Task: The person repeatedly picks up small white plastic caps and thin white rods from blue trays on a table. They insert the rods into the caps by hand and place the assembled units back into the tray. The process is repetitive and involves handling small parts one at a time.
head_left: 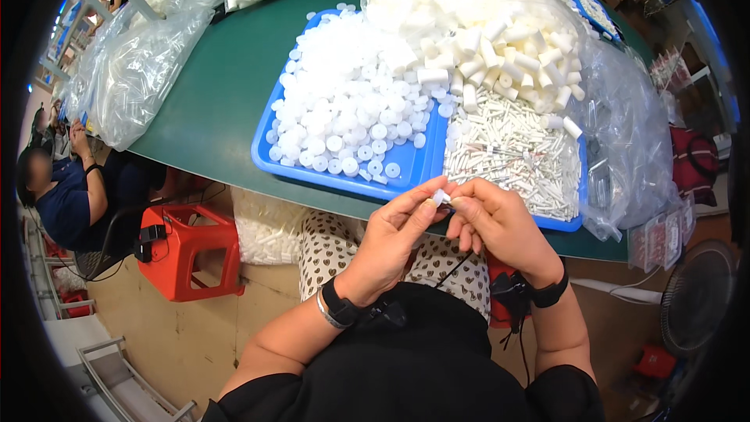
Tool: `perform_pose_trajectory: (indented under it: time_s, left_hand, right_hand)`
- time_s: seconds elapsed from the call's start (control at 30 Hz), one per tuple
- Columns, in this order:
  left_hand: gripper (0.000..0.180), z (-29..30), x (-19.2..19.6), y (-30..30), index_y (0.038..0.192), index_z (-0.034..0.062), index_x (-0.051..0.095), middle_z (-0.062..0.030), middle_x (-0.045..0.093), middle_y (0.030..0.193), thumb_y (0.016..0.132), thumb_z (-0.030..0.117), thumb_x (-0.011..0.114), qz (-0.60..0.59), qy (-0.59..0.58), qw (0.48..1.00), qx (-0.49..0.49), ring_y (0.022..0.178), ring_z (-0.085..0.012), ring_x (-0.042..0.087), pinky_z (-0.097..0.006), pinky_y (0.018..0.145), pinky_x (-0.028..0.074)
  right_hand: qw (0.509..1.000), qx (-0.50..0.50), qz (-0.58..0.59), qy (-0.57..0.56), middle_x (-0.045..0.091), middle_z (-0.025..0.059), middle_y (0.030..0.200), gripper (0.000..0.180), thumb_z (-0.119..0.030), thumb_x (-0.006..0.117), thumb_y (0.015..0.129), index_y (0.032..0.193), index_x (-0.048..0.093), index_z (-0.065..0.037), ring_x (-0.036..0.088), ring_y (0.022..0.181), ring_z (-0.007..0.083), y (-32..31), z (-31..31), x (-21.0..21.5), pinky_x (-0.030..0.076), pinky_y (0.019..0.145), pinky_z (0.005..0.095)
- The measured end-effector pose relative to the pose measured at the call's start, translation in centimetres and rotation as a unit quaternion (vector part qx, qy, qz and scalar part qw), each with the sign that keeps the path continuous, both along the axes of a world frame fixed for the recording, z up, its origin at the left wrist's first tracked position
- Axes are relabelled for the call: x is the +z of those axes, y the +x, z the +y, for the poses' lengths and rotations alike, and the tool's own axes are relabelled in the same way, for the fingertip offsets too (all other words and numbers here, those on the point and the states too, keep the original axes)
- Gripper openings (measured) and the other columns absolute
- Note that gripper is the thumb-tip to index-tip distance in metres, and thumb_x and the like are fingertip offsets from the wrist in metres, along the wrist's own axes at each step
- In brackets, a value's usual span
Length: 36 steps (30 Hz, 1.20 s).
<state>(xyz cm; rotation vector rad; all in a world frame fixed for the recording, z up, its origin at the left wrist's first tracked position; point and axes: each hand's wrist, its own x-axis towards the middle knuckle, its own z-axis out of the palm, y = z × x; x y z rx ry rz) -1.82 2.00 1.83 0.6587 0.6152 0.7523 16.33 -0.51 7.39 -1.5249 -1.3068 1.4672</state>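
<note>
Close over the table's front edge my two hands meet. My left hand [393, 233] pinches a small white plastic disc [439, 197] between thumb and forefinger. My right hand [500, 227] has thumb and forefinger pressed together at the disc's right side; what lies in that pinch is too small to make out. Just beyond them, a blue tray [269, 152] holds a heap of round translucent white discs [336, 109] with centre holes. To its right, another blue tray [580, 215] carries many thin white pins [504, 152], with white foam cylinders [508, 59] piled behind.
The trays stand on a green table [195, 101]. Clear plastic bags lie at the left [144, 62] and right [625, 141]. A red stool [187, 250] stands lower left, near a seated person [70, 195]. At right is a black fan [698, 297].
</note>
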Motion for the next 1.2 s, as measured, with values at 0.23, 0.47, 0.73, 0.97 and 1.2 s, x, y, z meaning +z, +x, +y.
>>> perform_pose_trajectory:
  time_s: [0.23, 0.47, 0.73, 0.97, 1.2]
  left_hand:
    - [0.038, 0.6, -0.6, -0.1, 0.136, -0.0009, 0.050, -0.0154, 0.063, 0.121, 0.104, 0.021, 0.050, -0.058, -0.040, 0.997, 0.023, 0.103, -0.0169, 0.064, -0.030, 0.092, 0.052]
    - [0.040, 0.8, -0.9, -0.9, 0.135, -0.0013, 0.050, -0.0155, 0.065, 0.118, 0.104, 0.025, 0.051, -0.038, -0.036, 0.998, 0.026, 0.098, -0.0155, 0.065, -0.029, 0.089, 0.053]
    - [0.039, 1.4, 0.0, -1.1, 0.132, -0.0023, 0.052, -0.0173, 0.062, 0.125, 0.104, 0.025, 0.050, -0.075, 0.019, 0.996, 0.039, 0.106, -0.0193, 0.063, -0.030, 0.090, 0.052]
    - [0.033, 0.7, -0.1, -0.1, 0.126, -0.0022, 0.058, -0.0120, 0.062, 0.123, 0.105, 0.022, 0.049, -0.018, 0.132, 0.991, -0.017, 0.106, -0.0169, 0.063, -0.029, 0.090, 0.051]
    - [0.032, 0.7, 0.3, -0.4, 0.123, -0.0031, 0.059, -0.0072, 0.065, 0.109, 0.104, 0.021, 0.052, 0.076, 0.130, 0.987, -0.061, 0.093, -0.0118, 0.063, -0.025, 0.085, 0.051]
  right_hand:
    - [0.826, -0.044, -0.430, 0.361, 0.065, 0.0233, 0.086, 0.019, -0.022, 0.058, 0.096, 0.101, 0.063, -0.005, 0.066, 0.080, 0.0375, 2.8, 8.3, -0.4, 0.051, 0.070, 0.0473]
    - [0.789, -0.025, -0.562, 0.246, 0.066, 0.0216, 0.093, 0.015, -0.017, 0.061, 0.091, 0.099, 0.061, -0.003, 0.064, 0.085, 0.0418, 4.0, 11.1, -2.7, 0.050, 0.075, 0.0482]
    - [0.934, -0.055, -0.281, 0.216, 0.067, 0.0202, 0.092, 0.023, -0.014, 0.060, 0.095, 0.109, 0.060, 0.004, 0.065, 0.076, 0.0304, 2.5, 3.7, 1.1, 0.051, 0.072, 0.0385]
    - [0.996, -0.047, 0.018, 0.069, 0.062, 0.0048, 0.086, 0.021, -0.011, 0.050, 0.102, 0.118, 0.060, 0.000, 0.054, 0.069, 0.0078, 0.6, -1.8, -1.0, 0.045, 0.062, 0.0238]
    - [0.992, -0.080, 0.094, 0.013, 0.064, 0.0033, 0.093, 0.024, -0.011, 0.062, 0.097, 0.120, 0.061, -0.002, 0.057, 0.070, 0.0056, 0.5, -2.9, -1.7, 0.047, 0.061, 0.0228]
